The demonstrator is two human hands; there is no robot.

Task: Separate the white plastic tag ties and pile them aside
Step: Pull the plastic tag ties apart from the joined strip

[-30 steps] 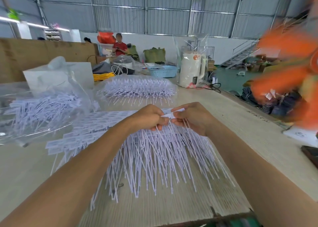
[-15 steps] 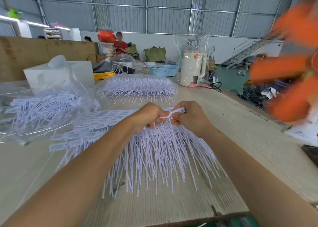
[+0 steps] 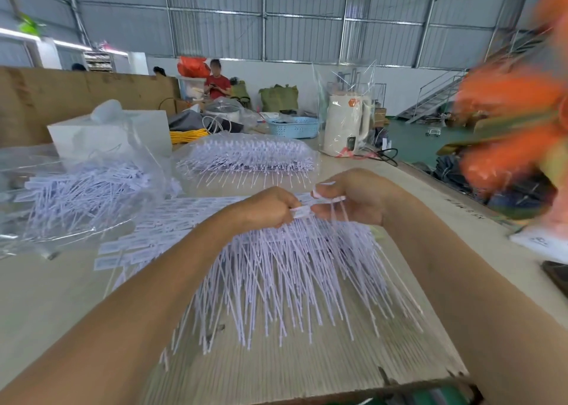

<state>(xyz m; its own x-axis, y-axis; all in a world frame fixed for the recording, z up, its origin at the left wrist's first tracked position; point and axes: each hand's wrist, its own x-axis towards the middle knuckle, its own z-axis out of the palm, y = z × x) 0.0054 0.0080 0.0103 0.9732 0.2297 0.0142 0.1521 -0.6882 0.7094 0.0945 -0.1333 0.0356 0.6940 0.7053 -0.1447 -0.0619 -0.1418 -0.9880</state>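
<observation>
Our left hand (image 3: 270, 208) and right hand (image 3: 353, 199) each pinch flat heads of the thin white plastic tag ties (image 3: 292, 266) fanned over the pale wooden worktop (image 3: 307, 371). We judge most remain joined; loose ones (image 3: 80, 195) lie piled left.

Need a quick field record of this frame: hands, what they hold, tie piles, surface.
left hand: pinches the tag end of ties in the connected tie strip
right hand: grips a few separated ties by their tag ends
tie strip: tails fan toward the camera over the table
loose pile: ties in a clear bag, far left
other bundle: bagged ties, behind the hands
background: white kettle, blue basket
</observation>
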